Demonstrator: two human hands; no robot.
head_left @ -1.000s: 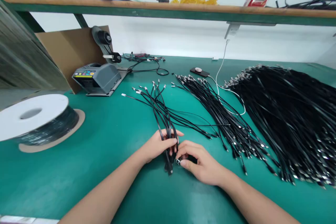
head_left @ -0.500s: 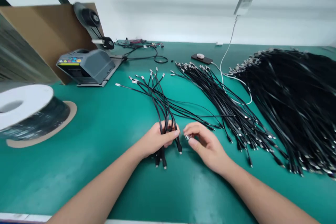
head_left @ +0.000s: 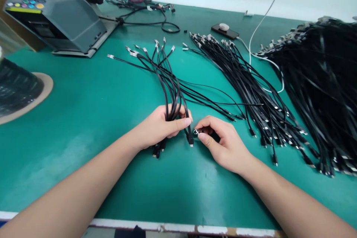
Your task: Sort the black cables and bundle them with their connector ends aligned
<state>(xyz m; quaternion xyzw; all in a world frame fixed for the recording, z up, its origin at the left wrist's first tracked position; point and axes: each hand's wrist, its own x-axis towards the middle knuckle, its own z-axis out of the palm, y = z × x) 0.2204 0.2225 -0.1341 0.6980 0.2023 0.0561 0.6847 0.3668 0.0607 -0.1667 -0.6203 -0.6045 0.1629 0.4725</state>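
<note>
My left hand (head_left: pixel 170 124) is closed around a small bunch of black cables (head_left: pixel 174 89). Their far ends, tipped with silver and white connectors (head_left: pixel 134 53), fan out over the green table. Below the fingers hang black plugs, one of them (head_left: pixel 190 140) set apart toward the right. My right hand (head_left: pixel 220 139) is close beside that plug, thumb and fingertips pinching a small shiny metallic piece (head_left: pixel 196 132). What kind of piece it is I cannot make out. A few thinner cables (head_left: pixel 206 100) lie behind the hands.
To the right lie a loose bundle of black cables (head_left: pixel 237 70) and a much larger heap (head_left: pixel 323 81). A phone (head_left: pixel 224 31) with a white cord is at the back. At left stand a grey machine with coloured buttons (head_left: pixel 64 22) and a spool (head_left: pixel 19 85).
The camera view has tipped downward and come closer. My right hand has brought the metallic piece nearer to the separate plug; my left hand still grips the cables.
</note>
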